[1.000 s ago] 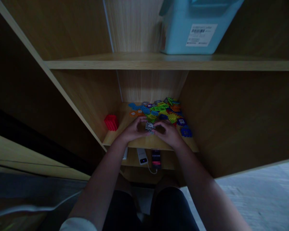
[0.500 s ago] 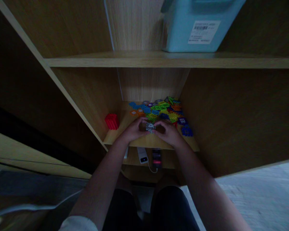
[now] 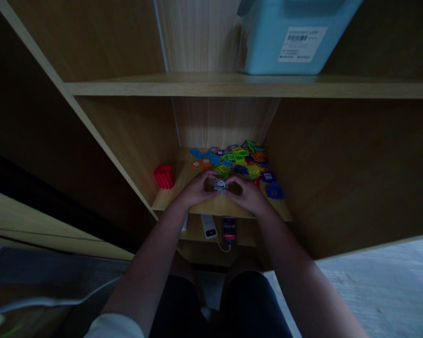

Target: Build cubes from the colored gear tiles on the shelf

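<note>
Between my two hands is a small grey-and-white toy building piece with a ribbed look; its details are too small to make out. My left hand pinches its left side with thumb and fingers. On the other side, my right hand grips the right edge the same way. Just beyond my fingers lies a pile of colourful plastic interlocking pieces, in green, blue, yellow and orange. A blue piece rests to the right of my right hand.
A red ribbed block stands at the left of the wooden shelf. Below are a white power bank and a phone joined by a cable. A light-blue bin sits on the upper shelf.
Both hands keep hold of the grey-and-white piece in nearly the same place. The view has shifted very slightly.
</note>
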`<state>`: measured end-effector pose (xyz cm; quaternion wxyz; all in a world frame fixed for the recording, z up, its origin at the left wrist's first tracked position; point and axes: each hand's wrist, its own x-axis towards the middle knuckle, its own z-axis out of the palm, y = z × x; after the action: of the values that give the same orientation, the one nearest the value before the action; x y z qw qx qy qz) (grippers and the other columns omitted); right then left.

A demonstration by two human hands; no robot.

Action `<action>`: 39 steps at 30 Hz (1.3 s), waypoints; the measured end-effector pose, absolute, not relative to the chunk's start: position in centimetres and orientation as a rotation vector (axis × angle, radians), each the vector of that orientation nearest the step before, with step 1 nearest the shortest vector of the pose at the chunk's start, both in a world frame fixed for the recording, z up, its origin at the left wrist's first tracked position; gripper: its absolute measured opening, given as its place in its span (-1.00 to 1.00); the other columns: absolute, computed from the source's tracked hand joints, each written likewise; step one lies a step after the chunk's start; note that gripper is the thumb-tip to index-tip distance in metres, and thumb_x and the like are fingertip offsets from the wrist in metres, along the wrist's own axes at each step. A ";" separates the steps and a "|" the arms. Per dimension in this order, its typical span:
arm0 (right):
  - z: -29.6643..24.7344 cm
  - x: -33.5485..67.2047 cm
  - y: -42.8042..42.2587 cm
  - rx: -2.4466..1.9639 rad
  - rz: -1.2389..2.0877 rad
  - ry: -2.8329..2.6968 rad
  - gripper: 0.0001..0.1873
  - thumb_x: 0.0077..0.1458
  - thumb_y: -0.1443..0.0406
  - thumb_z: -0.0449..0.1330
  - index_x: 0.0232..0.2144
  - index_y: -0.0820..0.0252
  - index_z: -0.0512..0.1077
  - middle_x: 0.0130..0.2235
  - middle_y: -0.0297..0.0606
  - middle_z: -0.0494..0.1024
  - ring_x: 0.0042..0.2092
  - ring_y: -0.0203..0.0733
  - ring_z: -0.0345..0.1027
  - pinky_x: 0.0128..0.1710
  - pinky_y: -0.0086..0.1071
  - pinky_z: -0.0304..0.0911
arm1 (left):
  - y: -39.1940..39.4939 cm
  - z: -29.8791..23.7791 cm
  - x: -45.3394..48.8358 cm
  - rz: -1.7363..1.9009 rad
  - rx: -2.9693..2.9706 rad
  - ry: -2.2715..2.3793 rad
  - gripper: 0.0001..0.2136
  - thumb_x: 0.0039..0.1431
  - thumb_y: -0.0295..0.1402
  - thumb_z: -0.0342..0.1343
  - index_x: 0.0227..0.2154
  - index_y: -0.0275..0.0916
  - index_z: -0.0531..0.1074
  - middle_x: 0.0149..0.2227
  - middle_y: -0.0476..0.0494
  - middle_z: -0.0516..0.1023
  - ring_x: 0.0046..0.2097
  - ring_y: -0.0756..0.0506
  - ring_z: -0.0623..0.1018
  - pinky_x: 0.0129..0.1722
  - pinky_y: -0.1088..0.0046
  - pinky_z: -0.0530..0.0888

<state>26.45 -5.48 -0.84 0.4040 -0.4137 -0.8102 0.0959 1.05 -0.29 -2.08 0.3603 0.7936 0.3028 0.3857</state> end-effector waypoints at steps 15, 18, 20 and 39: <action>-2.3 27.2 -4.4 -1.536 -0.109 -1.831 -0.71 0.22 0.20 0.30 -0.03 0.12 0.57 0.05 -0.02 0.65 0.12 0.24 0.46 0.19 0.08 0.33 | -0.1 -2.0 1.1 1.047 2.008 0.716 -0.34 0.08 -0.17 0.56 0.20 -0.14 0.45 0.19 -0.29 0.61 0.25 -0.27 0.59 0.36 0.02 0.43; -2.1 26.9 -4.6 -1.578 -0.103 -1.874 -0.68 0.19 0.22 0.32 -0.01 0.13 0.56 0.06 -0.02 0.66 0.13 0.26 0.45 0.15 0.05 0.34 | -0.2 -2.1 1.1 1.043 2.009 0.722 -0.34 0.09 -0.16 0.55 0.21 -0.13 0.45 0.18 -0.27 0.62 0.24 -0.26 0.59 0.36 0.04 0.42; -1.9 26.9 -4.8 -1.617 -0.100 -1.870 -0.69 0.19 0.22 0.31 -0.01 0.12 0.57 0.04 -0.02 0.66 0.13 0.28 0.45 0.12 0.05 0.35 | -0.2 -2.0 1.1 1.036 2.021 0.737 -0.33 0.09 -0.16 0.55 0.22 -0.13 0.45 0.17 -0.26 0.63 0.24 -0.25 0.59 0.36 0.04 0.42; -2.2 27.5 -4.3 -1.330 -0.061 -1.737 -0.67 0.19 0.25 0.35 0.01 0.07 0.48 0.02 -0.06 0.59 0.12 0.18 0.47 0.20 0.08 0.39 | -0.6 -1.4 1.1 1.036 2.057 0.752 -0.38 0.11 -0.17 0.54 0.19 -0.13 0.46 0.15 -0.24 0.64 0.22 -0.26 0.61 0.34 0.02 0.45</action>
<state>27.48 -4.33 -2.21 0.4587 -0.5398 -0.7054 -0.0248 1.10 -0.57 -1.43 0.3517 0.7947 0.2906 0.4003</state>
